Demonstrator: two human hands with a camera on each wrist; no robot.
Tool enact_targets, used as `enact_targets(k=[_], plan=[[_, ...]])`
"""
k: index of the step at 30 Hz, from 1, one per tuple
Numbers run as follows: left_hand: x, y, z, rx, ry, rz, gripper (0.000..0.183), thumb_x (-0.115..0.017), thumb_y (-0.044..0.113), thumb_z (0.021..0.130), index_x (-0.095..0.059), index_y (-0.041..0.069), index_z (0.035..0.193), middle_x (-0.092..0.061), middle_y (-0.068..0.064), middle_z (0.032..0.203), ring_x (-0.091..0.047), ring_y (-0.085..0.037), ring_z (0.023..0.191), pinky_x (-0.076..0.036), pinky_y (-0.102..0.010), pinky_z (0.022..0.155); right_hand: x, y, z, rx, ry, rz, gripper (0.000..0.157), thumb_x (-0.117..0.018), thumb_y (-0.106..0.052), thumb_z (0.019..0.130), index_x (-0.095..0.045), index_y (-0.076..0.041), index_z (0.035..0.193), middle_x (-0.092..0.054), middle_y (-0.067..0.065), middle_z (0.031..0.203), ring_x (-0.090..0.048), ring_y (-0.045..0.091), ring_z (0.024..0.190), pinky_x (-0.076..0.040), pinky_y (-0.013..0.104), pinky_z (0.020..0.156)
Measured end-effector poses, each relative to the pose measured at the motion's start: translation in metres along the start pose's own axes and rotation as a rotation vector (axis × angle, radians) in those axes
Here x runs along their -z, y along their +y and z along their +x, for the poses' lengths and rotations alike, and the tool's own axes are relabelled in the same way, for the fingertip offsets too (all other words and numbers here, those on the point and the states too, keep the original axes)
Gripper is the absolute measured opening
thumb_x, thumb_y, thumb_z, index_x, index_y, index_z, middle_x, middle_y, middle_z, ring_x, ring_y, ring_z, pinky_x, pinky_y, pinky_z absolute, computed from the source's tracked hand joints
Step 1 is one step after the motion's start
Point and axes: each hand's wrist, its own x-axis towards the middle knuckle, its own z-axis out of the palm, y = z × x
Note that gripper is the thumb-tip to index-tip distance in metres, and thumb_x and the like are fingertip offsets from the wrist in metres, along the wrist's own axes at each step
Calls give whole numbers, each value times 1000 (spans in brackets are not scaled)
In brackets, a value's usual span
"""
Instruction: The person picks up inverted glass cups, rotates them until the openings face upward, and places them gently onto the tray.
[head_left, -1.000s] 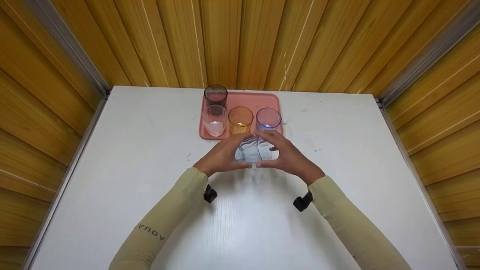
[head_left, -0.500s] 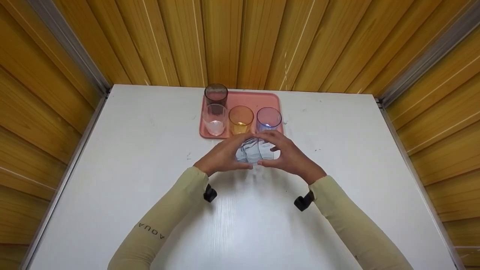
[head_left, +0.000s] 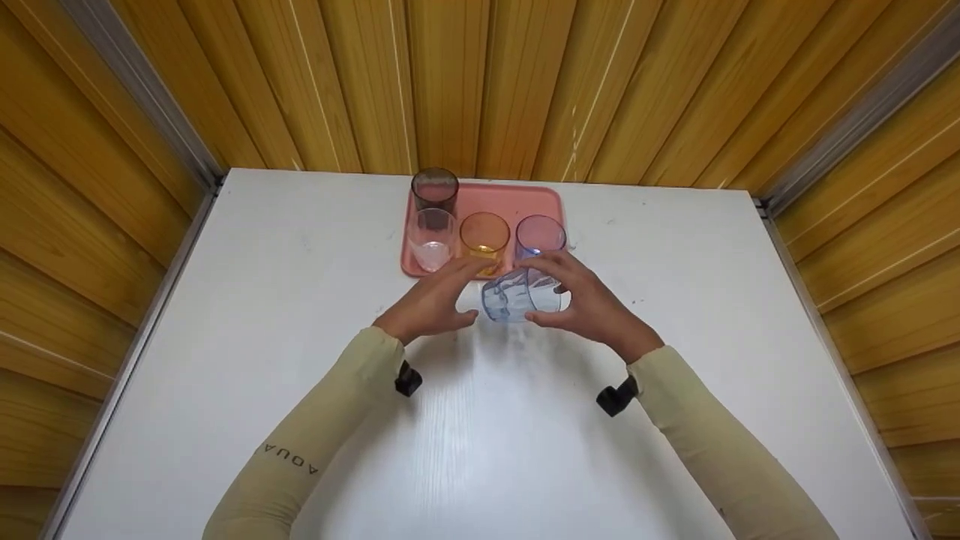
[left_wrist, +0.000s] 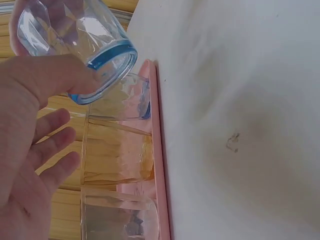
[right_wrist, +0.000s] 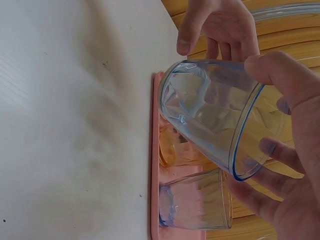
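Note:
A light blue faceted drinking glass (head_left: 517,298) lies tilted sideways in the air, its base toward the left. My right hand (head_left: 596,309) grips it near the rim, thumb on one side and fingers on the other, as the right wrist view shows. Beside the base, my left hand (head_left: 426,306) has its thumb and fingers spread with a gap to the glass in the head view. Just beyond both hands are an amber glass (head_left: 484,232) and a blue-tinted glass (head_left: 540,231), upright on a pink tray (head_left: 517,199).
At the tray's left side stand a clear glass (head_left: 432,238) and, behind it, a dark grey glass (head_left: 435,187). The tray sits near the back edge of a white table (head_left: 300,262). Wood-patterned panels (head_left: 450,82) rise behind and at both sides.
My left hand has let go of the glass and drawn back left. My right hand has moved slightly right, carrying the glass with it.

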Motion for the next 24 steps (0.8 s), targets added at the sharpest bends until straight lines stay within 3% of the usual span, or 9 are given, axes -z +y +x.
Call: enact_targets(k=[5,13,24], plan=[[1,-1,2,40,18,56,80,-71,21,78,-25,43,139,-31,12,145,-37,-12,131,-42,-36,101,6,0,1,-19,12,-30,70,-75,-40,71,-40,-43,131,-35,-12,133,-45,13,117,-50,39,89],[5,-4,7,26,77,161,69,-68,20,80,-34,27,140,-35,5,143,-36,-14,131,-37,-37,106,15,-3,4,-22,52,-39,72,-77,-31,71,-38,-48,129,-35,-9,135,-44,15,118,-51,39,88],[11,-11,11,103,144,242,66,-69,25,79,-38,21,137,-38,3,140,-39,-18,127,-35,-37,107,27,-1,7,1,89,-84,69,-75,-37,71,-39,-47,129,-37,-7,134,-45,14,118,-51,35,88]])
